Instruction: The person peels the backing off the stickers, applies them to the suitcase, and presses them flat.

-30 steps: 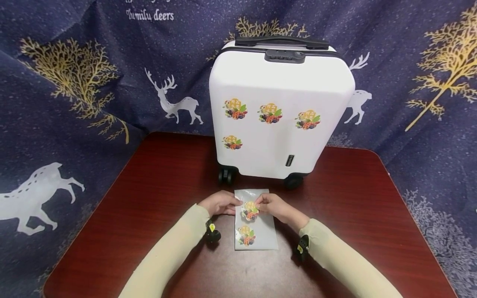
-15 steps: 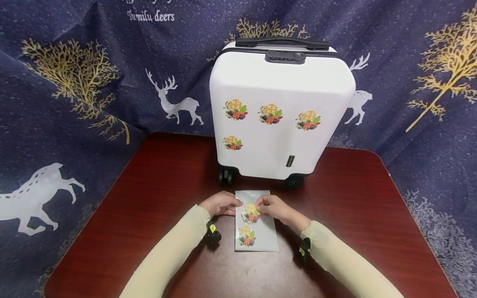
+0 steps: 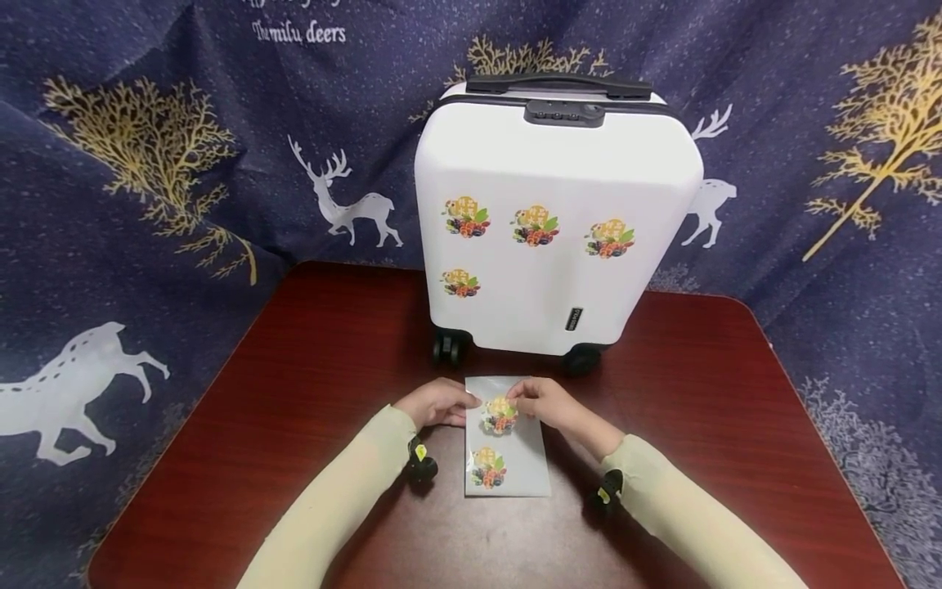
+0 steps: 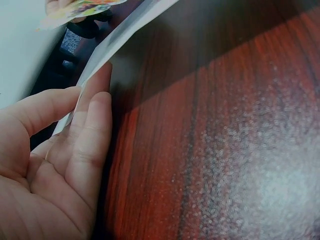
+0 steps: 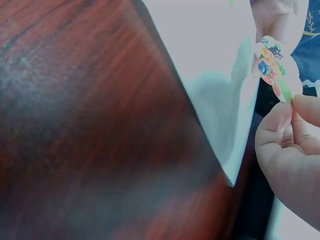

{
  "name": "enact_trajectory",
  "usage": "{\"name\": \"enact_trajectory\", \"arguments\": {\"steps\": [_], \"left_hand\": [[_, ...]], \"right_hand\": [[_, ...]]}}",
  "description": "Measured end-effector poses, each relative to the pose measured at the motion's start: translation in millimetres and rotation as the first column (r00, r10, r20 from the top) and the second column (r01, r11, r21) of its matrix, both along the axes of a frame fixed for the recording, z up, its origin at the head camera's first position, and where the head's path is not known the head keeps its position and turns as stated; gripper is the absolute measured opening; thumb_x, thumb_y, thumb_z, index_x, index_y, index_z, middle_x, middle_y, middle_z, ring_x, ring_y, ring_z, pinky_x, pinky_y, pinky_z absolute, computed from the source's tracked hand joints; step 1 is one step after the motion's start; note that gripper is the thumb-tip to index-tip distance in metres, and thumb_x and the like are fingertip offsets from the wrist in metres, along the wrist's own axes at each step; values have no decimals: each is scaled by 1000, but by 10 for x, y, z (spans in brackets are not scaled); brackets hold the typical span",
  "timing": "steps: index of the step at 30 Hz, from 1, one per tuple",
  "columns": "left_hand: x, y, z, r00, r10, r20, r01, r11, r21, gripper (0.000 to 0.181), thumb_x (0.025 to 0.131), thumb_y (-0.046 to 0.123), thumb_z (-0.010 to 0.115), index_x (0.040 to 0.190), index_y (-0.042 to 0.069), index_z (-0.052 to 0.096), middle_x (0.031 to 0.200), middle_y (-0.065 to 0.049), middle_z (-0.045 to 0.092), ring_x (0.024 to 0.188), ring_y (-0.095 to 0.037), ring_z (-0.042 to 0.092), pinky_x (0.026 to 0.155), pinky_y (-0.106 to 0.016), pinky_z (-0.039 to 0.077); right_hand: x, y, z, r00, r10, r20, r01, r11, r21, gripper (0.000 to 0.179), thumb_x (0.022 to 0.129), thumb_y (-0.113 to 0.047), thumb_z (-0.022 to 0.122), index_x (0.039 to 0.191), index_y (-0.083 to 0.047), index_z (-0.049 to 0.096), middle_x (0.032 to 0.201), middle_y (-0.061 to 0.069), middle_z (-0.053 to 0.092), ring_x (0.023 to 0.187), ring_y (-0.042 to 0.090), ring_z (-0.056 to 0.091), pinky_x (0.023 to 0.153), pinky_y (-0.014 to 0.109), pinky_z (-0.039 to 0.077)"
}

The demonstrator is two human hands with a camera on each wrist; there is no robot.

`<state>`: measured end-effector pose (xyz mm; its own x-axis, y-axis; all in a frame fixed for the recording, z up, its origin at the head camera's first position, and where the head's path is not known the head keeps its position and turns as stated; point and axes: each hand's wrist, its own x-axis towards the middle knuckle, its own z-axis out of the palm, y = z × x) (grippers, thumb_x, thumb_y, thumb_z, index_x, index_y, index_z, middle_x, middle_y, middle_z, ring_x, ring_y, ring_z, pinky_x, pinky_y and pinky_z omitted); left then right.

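Note:
My left hand [image 3: 437, 402] pinches the left edge of a white sticker sheet [image 3: 524, 466] between thumb and fingers; the left wrist view shows the sheet's edge raised off the table there. With thumb and forefinger, my right hand [image 3: 550, 404] holds the edge of a sticker [image 5: 271, 67] printed with colourful fruit and yellow lettering. In both wrist views this sticker stands away from the sheet. A second fruit sticker [image 3: 487, 469] lies on the lower left of the sheet.
Behind the hands a white suitcase [image 3: 530, 294] stands on black wheels, with several matching fruit stickers on its front. It stands on a dark red wooden table [image 3: 331, 343]. A blue cloth [image 3: 280, 98] with deer and trees hangs at the back.
My right hand has moved slightly up and to the right with the pinched sticker, which shifts away from its earlier place on the sheet. My left hand stays at the sheet's edge.

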<state>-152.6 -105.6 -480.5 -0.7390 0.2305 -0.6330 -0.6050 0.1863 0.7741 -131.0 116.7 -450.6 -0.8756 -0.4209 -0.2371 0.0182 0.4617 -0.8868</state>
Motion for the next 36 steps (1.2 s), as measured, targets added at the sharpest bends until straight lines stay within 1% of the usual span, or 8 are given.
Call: {"name": "enact_trajectory", "arguments": {"steps": [4, 7, 12, 18, 22, 28, 31, 36], "left_hand": [[10, 3, 1, 1000, 3, -1, -3, 1000, -3, 28, 94, -3, 65, 121, -11, 59, 92, -15, 74, 76, -15, 72, 84, -34, 67], [15, 5, 10, 1000, 6, -6, -6, 1000, -9, 29, 94, -3, 65, 121, -11, 59, 92, -15, 74, 76, -15, 71, 84, -33, 67], [15, 4, 7, 1000, 6, -14, -6, 1000, -7, 27, 94, -3, 66, 120, -11, 59, 92, -14, 74, 78, -15, 71, 86, -35, 66], [15, 7, -6, 1000, 14, -15, -14, 1000, -8, 27, 93, -4, 66, 119, -10, 59, 94, -14, 74, 80, -16, 72, 89, -37, 66], [12, 19, -3, 1000, 14, -12, -14, 1000, -16, 36, 94, -3, 66, 127, -12, 55, 93, -13, 73, 78, -15, 71, 87, -35, 66], [13, 18, -8, 1000, 10, -10, -10, 1000, -28, 42, 94, -2, 66, 133, -12, 52, 94, -12, 73, 78, -14, 71, 85, -33, 66], [10, 11, -9, 1000, 12, -7, -12, 1000, -28, 40, 94, -2, 66, 131, -12, 54, 96, -13, 73, 79, -14, 71, 87, -34, 66], [10, 4, -15, 1000, 3, -12, -4, 1000, -23, 37, 95, -2, 66, 128, -12, 56, 100, -16, 75, 78, -14, 71, 86, -33, 66]], "right_hand": [[-12, 27, 75, 998, 16, -65, -16, 1000, 11, 18, 97, -7, 63, 106, 8, 67, 87, 10, 68, 71, 14, 55, 63, 27, 51], [-20, 50, 125, 996, 17, -89, -16, 1000, 11, 18, 96, -5, 63, 106, 9, 68, 88, 14, 69, 72, 16, 58, 64, 29, 53], [-24, 70, 191, 994, 27, -108, -27, 1000, -3, 18, 96, -4, 62, 106, 10, 67, 91, 18, 70, 73, 14, 58, 65, 30, 54], [-51, 83, 228, 991, 17, -133, -13, 999, 32, 18, 99, -8, 63, 107, 6, 68, 95, 17, 71, 74, 13, 59, 70, 36, 57], [-64, 99, 273, 990, -15, -138, 21, 999, 41, 17, 99, -8, 63, 107, 6, 68, 94, 15, 71, 74, 14, 59, 71, 37, 58], [-65, 104, 380, 985, -87, -149, 86, 996, -16, 16, 97, -6, 66, 105, 9, 68, 91, 13, 70, 77, 16, 62, 74, 37, 62], [-81, 110, 429, 981, -124, -151, 120, 992, -37, 17, 97, -5, 67, 106, 9, 69, 90, 10, 70, 78, 11, 62, 75, 35, 62], [-126, 128, 514, 969, -171, -175, 166, 985, -47, 18, 97, -7, 68, 108, 8, 69, 90, 9, 71, 77, 8, 61, 72, 23, 58]]}}
